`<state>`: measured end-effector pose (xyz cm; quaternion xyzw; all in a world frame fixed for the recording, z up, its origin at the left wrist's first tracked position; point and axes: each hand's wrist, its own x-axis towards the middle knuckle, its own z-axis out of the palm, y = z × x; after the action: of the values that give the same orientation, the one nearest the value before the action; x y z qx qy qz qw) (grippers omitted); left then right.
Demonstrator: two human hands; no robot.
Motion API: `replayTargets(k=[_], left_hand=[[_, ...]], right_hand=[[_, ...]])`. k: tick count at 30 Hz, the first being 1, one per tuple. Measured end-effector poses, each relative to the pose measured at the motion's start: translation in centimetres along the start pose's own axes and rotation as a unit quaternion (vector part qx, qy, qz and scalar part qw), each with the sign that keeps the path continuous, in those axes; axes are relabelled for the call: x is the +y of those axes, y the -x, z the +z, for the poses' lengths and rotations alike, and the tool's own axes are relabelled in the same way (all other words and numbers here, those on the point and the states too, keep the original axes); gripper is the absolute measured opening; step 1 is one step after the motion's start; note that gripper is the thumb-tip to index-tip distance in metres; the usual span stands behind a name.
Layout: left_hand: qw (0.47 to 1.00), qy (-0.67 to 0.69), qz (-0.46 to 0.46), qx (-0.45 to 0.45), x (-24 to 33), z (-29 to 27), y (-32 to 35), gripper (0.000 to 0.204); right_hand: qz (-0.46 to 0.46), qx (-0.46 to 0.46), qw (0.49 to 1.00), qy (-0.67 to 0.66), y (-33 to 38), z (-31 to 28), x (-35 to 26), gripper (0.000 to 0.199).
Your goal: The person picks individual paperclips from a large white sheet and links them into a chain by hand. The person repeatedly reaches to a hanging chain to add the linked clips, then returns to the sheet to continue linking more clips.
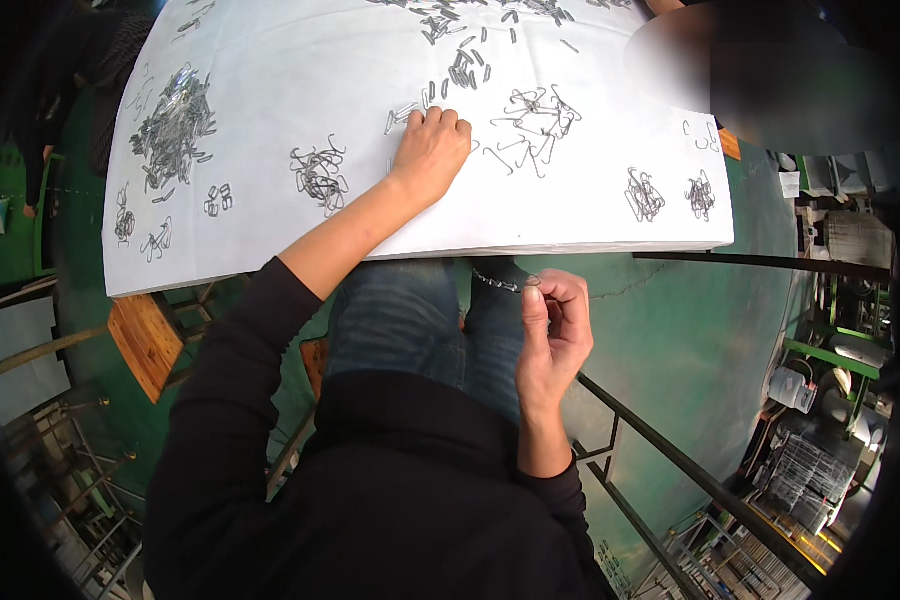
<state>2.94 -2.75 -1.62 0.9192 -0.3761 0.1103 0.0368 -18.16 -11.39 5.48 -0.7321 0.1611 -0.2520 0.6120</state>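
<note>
My left hand [435, 155] is over the white tabletop, its fingers curled down beside a few loose narrow metal links [400, 117]. The fingertips face away, so whatever they pinch is hidden. Below the table's near edge, above my lap, my right hand [560, 325] pinches a thin metal wire piece [500, 284] between thumb and fingers. A short, chain-like length of it sticks out to the left, with a curved end at the fingertips. Bent wire hooks [536, 118] lie in a loose heap to the right of my left hand.
The white-covered table [270, 240] also carries a big pile of metal links [175, 125] at left, a heap of hooks [320, 175], and two small wire heaps [644, 195] at right. Wooden stools [145, 345] stand below. Another person is at the far right; another stands far left.
</note>
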Motion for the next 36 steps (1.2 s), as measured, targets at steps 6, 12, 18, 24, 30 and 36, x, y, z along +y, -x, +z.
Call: replayTargets(k=[6, 12, 18, 24, 30, 36], left_hand=[[0.999, -0.043, 0.003, -0.027, -0.1, 0.1, -1.3, 0.014], [0.991, 0.119, -0.056, -0.012, -0.8, -1.3, -1.8, 0.01], [0.794, 0.586, -0.154, -0.061, 2.7, -6.1, 3.0, 0.012], [0.716, 0.683, -0.139, -0.045, 5.4, -10.3, 6.6, 0.01], [0.787, 0.609, -0.072, 0.067, 5.7, -11.4, 7.0, 0.009], [0.797, 0.595, -0.061, 0.085, 5.9, -11.1, 7.6, 0.009]], right_hand=[[-0.02, 0.017, 0.999, 0.023, -0.1, -0.1, 0.2, 0.006], [-0.015, 0.014, 0.999, 0.035, 0.2, -0.4, -0.1, 0.008], [-0.052, 0.032, 0.995, 0.075, 0.0, 0.0, 0.2, 0.006], [-0.089, 0.029, 0.986, 0.14, -0.3, 0.3, 0.2, 0.009], [-0.119, 0.04, 0.975, 0.183, -0.6, 0.5, 0.4, 0.01], [-0.156, 0.021, 0.963, 0.221, -1.0, 0.0, 1.0, 0.013]])
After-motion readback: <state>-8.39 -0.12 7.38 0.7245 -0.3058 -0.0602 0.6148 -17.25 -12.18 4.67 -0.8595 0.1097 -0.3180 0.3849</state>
